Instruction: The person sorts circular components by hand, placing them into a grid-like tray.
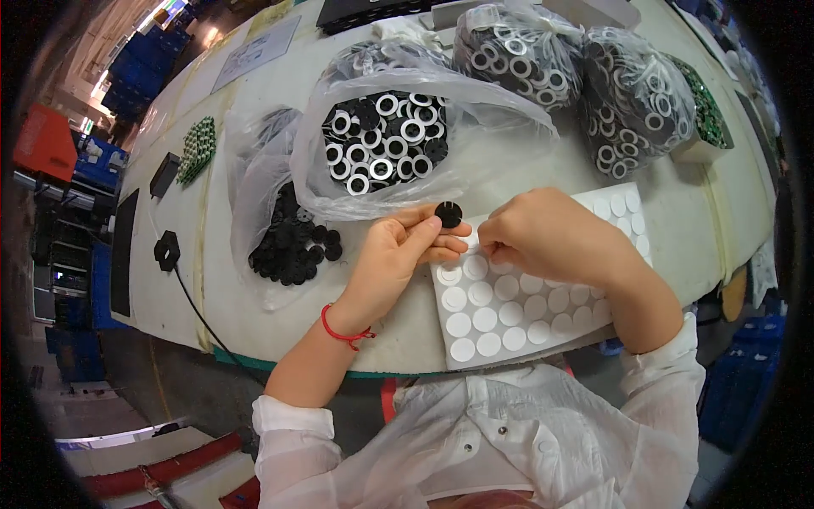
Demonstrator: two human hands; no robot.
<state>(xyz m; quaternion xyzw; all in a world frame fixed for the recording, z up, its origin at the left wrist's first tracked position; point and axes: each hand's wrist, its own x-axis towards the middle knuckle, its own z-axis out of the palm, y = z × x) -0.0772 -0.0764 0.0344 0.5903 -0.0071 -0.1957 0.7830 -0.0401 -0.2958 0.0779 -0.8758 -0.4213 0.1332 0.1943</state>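
Note:
My left hand [398, 254] pinches a small black round disc [448, 214] between thumb and fingertips, just above the bench. My right hand [543, 233] rests curled on a white sheet of round white stickers [500, 318], its fingertips at the sheet's upper left edge, close to the disc. Whether it grips a sticker is hidden by the fingers. A red string bracelet [343, 333] circles my left wrist.
An open clear bag of black-and-white rings [381, 140] lies behind my hands, a bag of black discs [292, 242] to the left. Two tied bags of rings [517, 51] [632, 102] stand at the back. Green parts trays [197, 148] [704, 110] and a black cable [195, 305] flank them.

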